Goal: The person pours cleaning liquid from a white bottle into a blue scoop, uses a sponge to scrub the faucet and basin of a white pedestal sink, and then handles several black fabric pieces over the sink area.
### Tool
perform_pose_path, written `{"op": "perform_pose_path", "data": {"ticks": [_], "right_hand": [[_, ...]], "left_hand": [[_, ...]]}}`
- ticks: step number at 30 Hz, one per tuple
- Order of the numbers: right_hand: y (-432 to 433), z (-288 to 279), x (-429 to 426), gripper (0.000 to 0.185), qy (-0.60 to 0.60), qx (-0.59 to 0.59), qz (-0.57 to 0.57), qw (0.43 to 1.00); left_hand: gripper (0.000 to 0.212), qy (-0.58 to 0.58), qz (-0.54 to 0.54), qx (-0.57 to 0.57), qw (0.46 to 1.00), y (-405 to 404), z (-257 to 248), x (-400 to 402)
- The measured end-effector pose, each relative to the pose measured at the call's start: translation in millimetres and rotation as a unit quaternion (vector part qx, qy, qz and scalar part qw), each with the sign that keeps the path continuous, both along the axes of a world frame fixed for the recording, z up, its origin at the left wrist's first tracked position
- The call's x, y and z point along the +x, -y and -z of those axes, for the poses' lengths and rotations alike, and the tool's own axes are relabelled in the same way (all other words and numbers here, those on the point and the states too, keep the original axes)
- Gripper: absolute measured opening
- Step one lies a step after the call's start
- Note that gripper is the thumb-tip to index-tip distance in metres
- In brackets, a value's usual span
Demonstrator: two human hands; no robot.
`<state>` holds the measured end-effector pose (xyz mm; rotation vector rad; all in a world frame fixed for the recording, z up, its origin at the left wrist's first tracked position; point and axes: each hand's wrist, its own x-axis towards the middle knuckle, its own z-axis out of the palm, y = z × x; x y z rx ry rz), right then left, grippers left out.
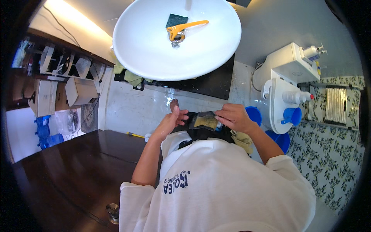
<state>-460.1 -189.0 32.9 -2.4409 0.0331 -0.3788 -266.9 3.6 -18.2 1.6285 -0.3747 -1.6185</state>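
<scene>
My right hand (234, 117) pinches the edge of a small dark pouch (205, 120) with a tan, see-through-looking face, held in front of my waist. Just left of it, my left hand (174, 120) holds nothing, its fingers apart. Part of a blue and white item (219, 126) shows beside the pouch under my right fingers; what it is I cannot tell. Beyond my hands is a white oval washbasin (145, 55). An orange-handled scraper (185, 26) lies in it across the metal drain (180, 37), against a dark green scouring pad (176, 20).
A black counter (214, 84) carries the basin, with green cloths (132, 77) at its left. To the right stands a white toilet (274, 107) with a bottle (294, 97) and blue dipper (292, 116) on its lid. Blue buckets (253, 115) stand beside it. Behind my left arm is a dark door (72, 168).
</scene>
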Motion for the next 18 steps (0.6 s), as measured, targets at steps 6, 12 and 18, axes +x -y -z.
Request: {"op": "perform_pose_path", "data": {"ticks": [6,12,18], "right_hand": [[-18,-18,26,0.033,0.124,0.046,-0.006,0.991],[-38,-26,70,0.027,0.191,0.186,0.077,0.961],[-38,-50,126,0.015,0.012,0.697,0.142,0.703]], "left_hand": [[0.07,-0.139,-0.031,-0.134,0.981,-12,-59,0],[0.067,-0.096,-0.084,-0.204,0.971,-16,-104,25],[0.055,-0.021,-0.013,-0.267,0.964,-34,-132,63]]}}
